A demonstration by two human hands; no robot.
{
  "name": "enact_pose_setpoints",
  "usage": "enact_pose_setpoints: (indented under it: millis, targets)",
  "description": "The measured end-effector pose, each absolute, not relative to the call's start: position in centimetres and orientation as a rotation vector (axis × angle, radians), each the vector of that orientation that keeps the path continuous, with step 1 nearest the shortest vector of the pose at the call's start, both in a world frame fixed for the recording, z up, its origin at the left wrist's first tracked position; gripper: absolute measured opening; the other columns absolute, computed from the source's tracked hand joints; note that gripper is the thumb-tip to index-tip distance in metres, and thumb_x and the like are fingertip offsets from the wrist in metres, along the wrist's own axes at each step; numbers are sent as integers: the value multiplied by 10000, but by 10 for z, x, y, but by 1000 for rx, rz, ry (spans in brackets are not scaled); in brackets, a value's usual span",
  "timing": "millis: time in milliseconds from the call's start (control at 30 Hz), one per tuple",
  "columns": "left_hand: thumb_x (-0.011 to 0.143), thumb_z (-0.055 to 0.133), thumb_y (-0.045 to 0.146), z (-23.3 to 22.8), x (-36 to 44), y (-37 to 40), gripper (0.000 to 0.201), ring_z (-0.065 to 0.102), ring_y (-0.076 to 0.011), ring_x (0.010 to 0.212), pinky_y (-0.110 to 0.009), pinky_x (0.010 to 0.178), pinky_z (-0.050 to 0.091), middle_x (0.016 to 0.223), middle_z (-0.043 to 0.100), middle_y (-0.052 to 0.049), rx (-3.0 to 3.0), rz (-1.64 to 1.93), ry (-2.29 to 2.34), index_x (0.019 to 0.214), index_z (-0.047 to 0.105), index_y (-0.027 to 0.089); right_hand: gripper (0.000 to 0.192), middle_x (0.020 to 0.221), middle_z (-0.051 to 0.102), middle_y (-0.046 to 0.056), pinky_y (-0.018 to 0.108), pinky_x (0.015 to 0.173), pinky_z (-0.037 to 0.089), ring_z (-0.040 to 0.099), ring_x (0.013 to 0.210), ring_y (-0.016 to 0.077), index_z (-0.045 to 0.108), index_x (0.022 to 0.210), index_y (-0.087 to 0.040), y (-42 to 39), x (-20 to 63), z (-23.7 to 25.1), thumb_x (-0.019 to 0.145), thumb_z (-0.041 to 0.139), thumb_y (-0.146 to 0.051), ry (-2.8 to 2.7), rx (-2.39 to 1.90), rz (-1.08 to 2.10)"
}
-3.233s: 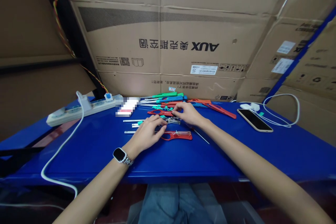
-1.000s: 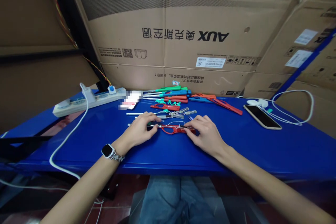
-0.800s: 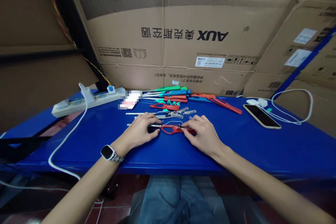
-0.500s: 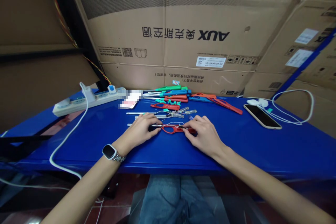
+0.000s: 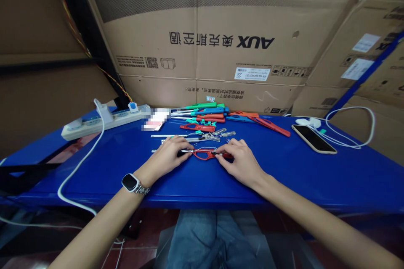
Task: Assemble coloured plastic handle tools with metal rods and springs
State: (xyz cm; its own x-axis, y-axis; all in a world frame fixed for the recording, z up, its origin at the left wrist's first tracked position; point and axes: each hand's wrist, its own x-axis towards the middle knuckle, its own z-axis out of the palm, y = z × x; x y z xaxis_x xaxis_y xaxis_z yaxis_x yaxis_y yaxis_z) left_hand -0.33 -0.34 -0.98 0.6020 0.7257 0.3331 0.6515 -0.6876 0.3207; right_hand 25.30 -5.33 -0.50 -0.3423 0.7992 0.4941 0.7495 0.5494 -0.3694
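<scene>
My left hand (image 5: 173, 151) has its thumb and fingers closed on a slim metal tube (image 5: 188, 151), whose far end shows beyond the knuckles. My right hand (image 5: 241, 159) pinches a small dark part at the handle of a red long-barrel lighter shell (image 5: 203, 156). A thin white wire arches over that shell, which lies between both hands on the blue table (image 5: 195, 185). Just behind the hands are metal lighter tubes (image 5: 167, 136) and clear fuel tanks (image 5: 212, 138) with wires. The right fingers partly cover the shell's end.
Farther back lie another red shell (image 5: 198, 127), a pile of green, blue and red lighters (image 5: 210, 110), and orange and red shells (image 5: 271, 126). A phone (image 5: 314, 138) with white cable is at right, a power strip (image 5: 118, 117) at left. Cardboard (image 5: 202, 17) walls the back.
The camera view has shifted slightly. My right fingers have moved a little leftward along the red shell; my left hand keeps nearly the same place on the tube.
</scene>
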Motion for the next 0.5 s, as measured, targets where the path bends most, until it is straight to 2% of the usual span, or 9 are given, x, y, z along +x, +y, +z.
enact_pose_setpoints:
  millis: [167,500]
  targets:
    - [954,563,282,-10,-4,-3,164,606,-239,1044,-413,965,410,1049,692,-36,2676,635,1148,1041,700,257,67,853,730,14,354,784,353,589,860,196,704,899,-227,-49,257,-2,876,655,-187,-2168,-1262,214]
    - [945,567,267,-9,-3,-4,157,610,-239,1033,-417,960,409,1044,691,-34,2670,632,1166,1030,699,250,54,776,695,26,344,764,367,593,797,195,691,802,-202,-53,251,-3,829,667,-162,-2077,-1334,157]
